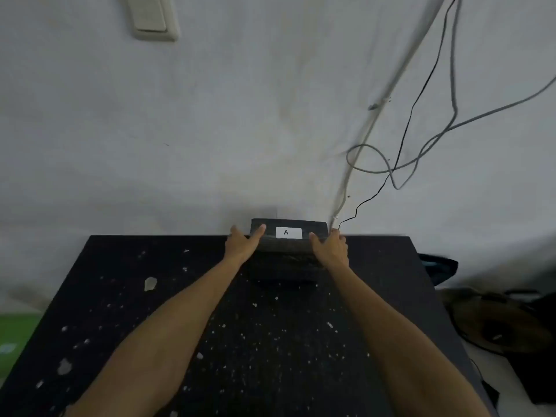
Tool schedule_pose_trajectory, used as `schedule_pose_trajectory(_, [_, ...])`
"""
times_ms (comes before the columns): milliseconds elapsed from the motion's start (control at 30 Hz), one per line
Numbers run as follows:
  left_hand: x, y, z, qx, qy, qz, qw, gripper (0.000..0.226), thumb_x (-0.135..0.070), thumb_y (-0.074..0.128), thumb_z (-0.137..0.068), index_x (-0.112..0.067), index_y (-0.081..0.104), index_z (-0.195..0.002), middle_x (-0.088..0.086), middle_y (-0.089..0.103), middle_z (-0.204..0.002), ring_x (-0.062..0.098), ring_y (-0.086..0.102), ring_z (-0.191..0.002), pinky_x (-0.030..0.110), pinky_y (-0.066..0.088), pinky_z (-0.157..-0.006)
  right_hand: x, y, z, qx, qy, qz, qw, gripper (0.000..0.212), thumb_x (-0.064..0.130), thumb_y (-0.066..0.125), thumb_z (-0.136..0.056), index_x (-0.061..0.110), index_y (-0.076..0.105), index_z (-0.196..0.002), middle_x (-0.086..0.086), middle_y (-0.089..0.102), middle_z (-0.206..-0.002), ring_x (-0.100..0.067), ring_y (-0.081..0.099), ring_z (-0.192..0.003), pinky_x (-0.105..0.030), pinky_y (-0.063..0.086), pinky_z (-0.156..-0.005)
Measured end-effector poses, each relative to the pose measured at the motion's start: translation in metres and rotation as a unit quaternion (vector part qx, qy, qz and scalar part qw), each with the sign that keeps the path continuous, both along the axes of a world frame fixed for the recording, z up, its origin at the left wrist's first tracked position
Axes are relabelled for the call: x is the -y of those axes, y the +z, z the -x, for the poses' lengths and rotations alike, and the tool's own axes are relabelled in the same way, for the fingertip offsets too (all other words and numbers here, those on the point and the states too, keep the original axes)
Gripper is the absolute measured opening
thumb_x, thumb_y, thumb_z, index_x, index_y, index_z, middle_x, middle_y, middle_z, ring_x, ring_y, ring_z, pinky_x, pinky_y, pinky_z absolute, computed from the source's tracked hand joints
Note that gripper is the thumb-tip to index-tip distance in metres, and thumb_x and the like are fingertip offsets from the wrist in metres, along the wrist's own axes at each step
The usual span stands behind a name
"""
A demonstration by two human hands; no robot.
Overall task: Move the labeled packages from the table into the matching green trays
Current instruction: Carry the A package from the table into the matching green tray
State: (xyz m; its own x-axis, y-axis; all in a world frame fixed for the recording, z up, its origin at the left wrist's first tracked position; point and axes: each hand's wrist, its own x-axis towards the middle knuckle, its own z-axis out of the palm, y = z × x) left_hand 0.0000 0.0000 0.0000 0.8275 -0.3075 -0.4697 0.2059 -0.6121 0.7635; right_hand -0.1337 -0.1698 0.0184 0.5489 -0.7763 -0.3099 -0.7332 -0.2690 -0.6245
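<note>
your left hand [243, 242] and right hand [330, 247] both grip the black package [287, 251] at the far edge of the black table [150, 296], close to the white wall [240, 115]. your left palm presses against the package's left side, with the thumb lying over its top edge. your right palm presses against its right side, thumb likewise on top. the package sits between your two hands, squeezed from both sides. it seems tilted or lifted toward you, since its top face shows clearly, but you cannot tell for certain whether its bottom still touches the table.

a white label [288, 232] with the letter "a" sits on the package's top face, between your two thumbs.

the table is dark and speckled with pale flecks and chips. at the lower left, just past the table's left edge, you see a slice of a green tray [15, 335] with a small pale label on it that is too blurred to read. grey and black cables [400, 164] hang down the wall to the right of the package. a light switch [152, 18] is mounted on the wall at the upper left.
</note>
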Motion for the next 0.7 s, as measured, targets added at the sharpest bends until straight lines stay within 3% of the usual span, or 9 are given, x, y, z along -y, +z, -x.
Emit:
schedule_pose_trajectory(167, [0.023, -0.013, -0.005, -0.031, 0.012, 0.004, 0.999, 0.111, -0.073, 0.055, -0.079, -0.009, 0.006, -0.156, 0.016, 0.017, -0.162, 0.037, 0.024, -0.146, 0.051, 0.027, -0.117, 0.013, -0.015, -0.020, -0.016, 0.000, -0.051, 0.999, 0.082, 0.052, 0.055, -0.095, 0.003, 0.024, -0.154, -0.021, 0.036, -0.154, -0.041, 0.038, -0.141, -0.055, 0.037, -0.111])
schedule_pose_trajectory(367, [0.025, -0.031, 0.011, -0.012, 0.046, 0.071, 0.996, 0.084, -0.064, 0.061, -0.082, -0.010, 0.039, -0.142, 0.011, 0.053, -0.139, 0.029, 0.052, -0.125, 0.045, 0.042, -0.106, 0.007, -0.027, -0.013, 0.069, -0.083, -0.116, 0.987, 0.073, 0.039, 0.059, -0.097, 0.004, 0.028, -0.153, -0.019, 0.048, -0.148, -0.038, 0.048, -0.133, -0.048, 0.042, -0.109])
schedule_pose_trajectory(567, [0.026, -0.003, 0.016, 0.033, 0.061, 0.116, 0.991, 0.062, -0.061, 0.068, -0.078, -0.019, 0.052, -0.121, -0.002, 0.062, -0.109, 0.022, 0.062, -0.109, 0.031, 0.049, -0.084, 0.001, -0.004, -0.005, 0.142, -0.118, -0.076, 0.980, 0.067, 0.048, 0.063, -0.090, 0.010, 0.043, -0.142, -0.011, 0.060, -0.133, -0.032, 0.058, -0.122, -0.045, 0.050, -0.099])
schedule_pose_trajectory(700, [0.024, 0.045, 0.023, 0.115, 0.056, 0.143, 0.981, 0.067, -0.061, 0.074, -0.071, -0.022, 0.051, -0.121, -0.009, 0.059, -0.105, 0.015, 0.061, -0.103, 0.028, 0.050, -0.082, -0.002, 0.047, 0.005, 0.192, -0.099, -0.018, 0.976, 0.084, 0.066, 0.068, -0.075, 0.015, 0.043, -0.137, -0.004, 0.057, -0.127, -0.025, 0.060, -0.114, -0.048, 0.054, -0.094])
